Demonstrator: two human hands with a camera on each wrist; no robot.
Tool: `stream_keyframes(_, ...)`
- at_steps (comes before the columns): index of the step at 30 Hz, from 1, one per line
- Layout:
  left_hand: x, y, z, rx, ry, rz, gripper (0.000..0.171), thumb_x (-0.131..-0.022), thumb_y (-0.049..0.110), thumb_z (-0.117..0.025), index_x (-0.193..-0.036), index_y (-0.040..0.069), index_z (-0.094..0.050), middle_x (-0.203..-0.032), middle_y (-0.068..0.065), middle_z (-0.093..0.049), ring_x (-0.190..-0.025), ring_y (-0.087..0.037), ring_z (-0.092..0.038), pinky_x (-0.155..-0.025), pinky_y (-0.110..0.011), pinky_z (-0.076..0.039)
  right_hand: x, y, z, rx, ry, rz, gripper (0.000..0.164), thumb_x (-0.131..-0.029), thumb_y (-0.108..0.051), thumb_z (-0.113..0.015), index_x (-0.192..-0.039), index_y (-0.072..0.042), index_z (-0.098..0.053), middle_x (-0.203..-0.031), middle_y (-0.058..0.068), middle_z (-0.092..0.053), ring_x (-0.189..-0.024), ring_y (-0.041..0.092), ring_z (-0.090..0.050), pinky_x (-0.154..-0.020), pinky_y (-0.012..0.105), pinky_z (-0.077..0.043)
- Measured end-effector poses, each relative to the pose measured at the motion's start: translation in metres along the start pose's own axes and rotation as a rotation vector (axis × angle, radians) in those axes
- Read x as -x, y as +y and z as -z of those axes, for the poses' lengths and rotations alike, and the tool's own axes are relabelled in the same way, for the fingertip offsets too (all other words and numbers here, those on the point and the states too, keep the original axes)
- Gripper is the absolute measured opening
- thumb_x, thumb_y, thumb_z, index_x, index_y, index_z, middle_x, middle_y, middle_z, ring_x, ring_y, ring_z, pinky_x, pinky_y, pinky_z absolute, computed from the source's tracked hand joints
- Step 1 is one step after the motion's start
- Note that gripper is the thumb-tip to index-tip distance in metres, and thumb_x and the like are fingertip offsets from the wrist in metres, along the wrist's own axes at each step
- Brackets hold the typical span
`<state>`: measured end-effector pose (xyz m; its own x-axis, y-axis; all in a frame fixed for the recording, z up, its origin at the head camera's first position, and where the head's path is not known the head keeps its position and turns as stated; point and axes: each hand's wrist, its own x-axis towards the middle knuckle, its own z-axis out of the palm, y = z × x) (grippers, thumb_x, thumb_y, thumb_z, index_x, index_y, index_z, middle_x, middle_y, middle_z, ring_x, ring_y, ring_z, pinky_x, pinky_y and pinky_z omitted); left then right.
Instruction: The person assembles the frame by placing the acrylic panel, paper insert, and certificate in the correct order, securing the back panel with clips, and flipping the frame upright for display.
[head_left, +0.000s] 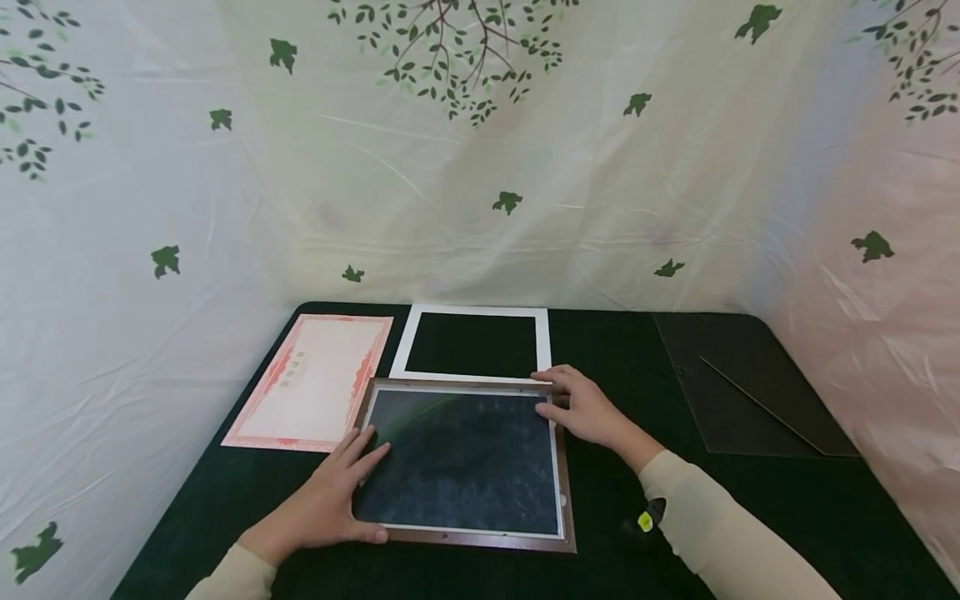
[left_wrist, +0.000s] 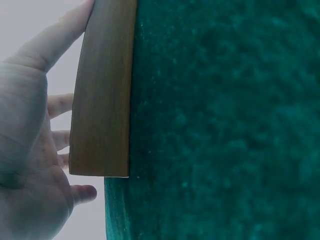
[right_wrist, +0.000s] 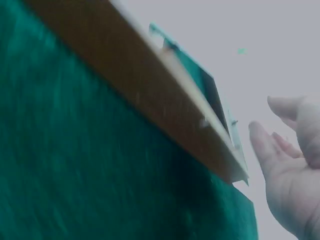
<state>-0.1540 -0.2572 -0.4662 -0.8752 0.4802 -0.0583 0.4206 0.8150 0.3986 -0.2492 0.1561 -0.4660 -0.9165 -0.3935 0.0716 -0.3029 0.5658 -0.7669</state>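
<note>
A brown wooden picture frame (head_left: 442,537) lies on the dark green tabletop, with a dark, shiny pane (head_left: 465,462) inside a pale inner edge. My left hand (head_left: 330,496) rests at its lower left, fingers fairly straight along the left side and thumb at the bottom edge. In the left wrist view, the thumb lies against the frame's brown side (left_wrist: 102,95). My right hand (head_left: 581,408) is at the upper right corner, thumb and fingers apart. The right wrist view shows that hand (right_wrist: 290,165) with its fingers spread just beyond the frame's corner (right_wrist: 235,170).
Behind the frame lies a white mat border (head_left: 480,310). A certificate sheet with a pink border (head_left: 322,379) is at the left. On the right, a dark flat board (head_left: 720,417) carries a thin strip (head_left: 757,402). Leaf-patterned curtains (head_left: 450,208) enclose the table.
</note>
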Motion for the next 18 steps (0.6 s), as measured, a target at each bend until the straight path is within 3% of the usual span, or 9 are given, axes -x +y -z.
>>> stream_keyframes(5,0.001,-0.001,-0.001,0.006,0.001,0.011,0.118,-0.057,0.082,-0.067,-0.150,0.018,-0.035,-0.160,-0.012,-0.014,-0.145,-0.040,-0.006,-0.105,-0.065,-0.026,0.006,-0.007,-0.007,-0.457,-0.024,-0.153,0.050,-0.094,-0.015,-0.063,-0.141,-0.014,-0.046,-0.139,0.012,-0.044,-0.102,0.023,-0.064,-0.081,0.035,-0.055)
stream_keyframes(7,0.001,-0.001,-0.002,0.004,-0.001,0.017,0.118,-0.056,0.083,-0.066,-0.150,0.019,-0.035,-0.160,-0.012,-0.013,-0.145,-0.040,-0.006,-0.104,-0.066,-0.026,0.009,-0.010,-0.010,-0.572,-0.061,-0.193,0.050,-0.095,-0.012,-0.062,-0.141,-0.013,-0.045,-0.140,0.013,-0.044,-0.103,0.026,-0.064,-0.082,0.036,-0.055)
stream_keyframes(12,0.002,-0.002,-0.003,0.004,0.004,0.020,0.117,-0.057,0.083,-0.066,-0.150,0.019,-0.035,-0.160,-0.011,-0.013,-0.145,-0.040,-0.006,-0.104,-0.066,-0.027,0.013,-0.008,-0.018,-0.673,-0.146,-0.235,0.045,-0.096,-0.008,-0.057,-0.140,-0.012,-0.047,-0.138,0.011,-0.048,-0.102,0.029,-0.065,-0.076,0.038,-0.057)
stream_keyframes(18,0.003,-0.001,-0.002,0.010,0.025,-0.005,0.116,-0.058,0.081,-0.067,-0.150,0.017,-0.035,-0.160,-0.013,-0.014,-0.144,-0.041,-0.008,-0.103,-0.067,-0.027,0.013,-0.006,-0.021,-0.725,-0.158,-0.265,0.046,-0.097,-0.007,-0.054,-0.142,-0.013,-0.046,-0.139,0.011,-0.048,-0.100,0.029,-0.065,-0.072,0.032,-0.057)
